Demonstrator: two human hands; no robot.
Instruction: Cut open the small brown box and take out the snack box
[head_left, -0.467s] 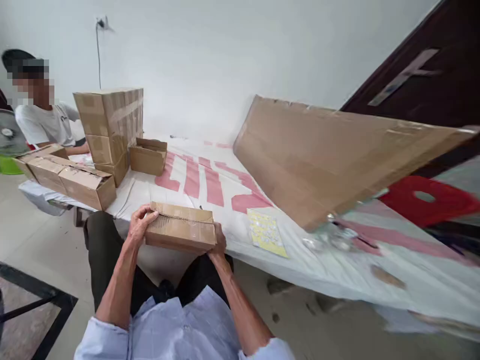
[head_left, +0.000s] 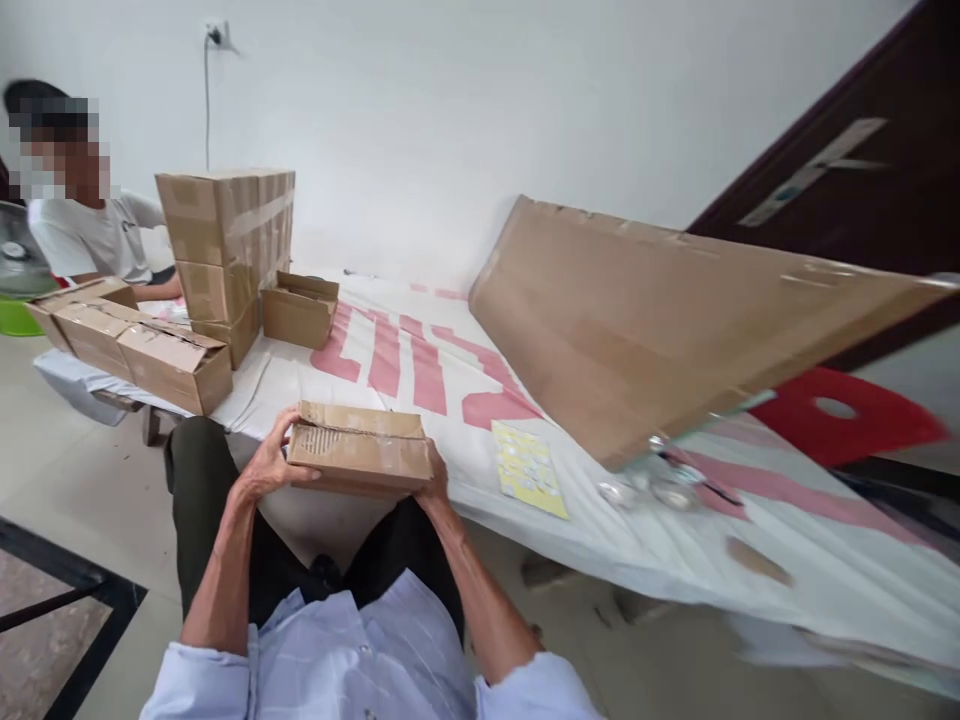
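Note:
Between my two hands is a long brown cardboard box (head_left: 364, 447), held above my lap at the table's near edge. A rough seam runs along the upper part of the box, and shiny clear tape shows near its right half. My left hand (head_left: 271, 462) grips the box's left end, thumb along the front face and fingers at the end. At the right end, my right hand (head_left: 433, 474) is closed on the box; its fingertips are partly hidden behind it. A yellow sheet of stickers (head_left: 529, 468) lies on the table to the right of my right hand.
Stacked taped boxes (head_left: 225, 225), an open small box (head_left: 300, 312) and a row of boxes (head_left: 176, 365) stand left on the cloth-covered table (head_left: 390, 355). A large cardboard sheet (head_left: 637, 320) slants at right, by tape rolls (head_left: 671, 493). A co-worker (head_left: 112, 240) sits far left.
My left hand has shifted its grip: the thumb, before on top of the box, now lies lower along its front. The box has tilted slightly. The view has turned a little.

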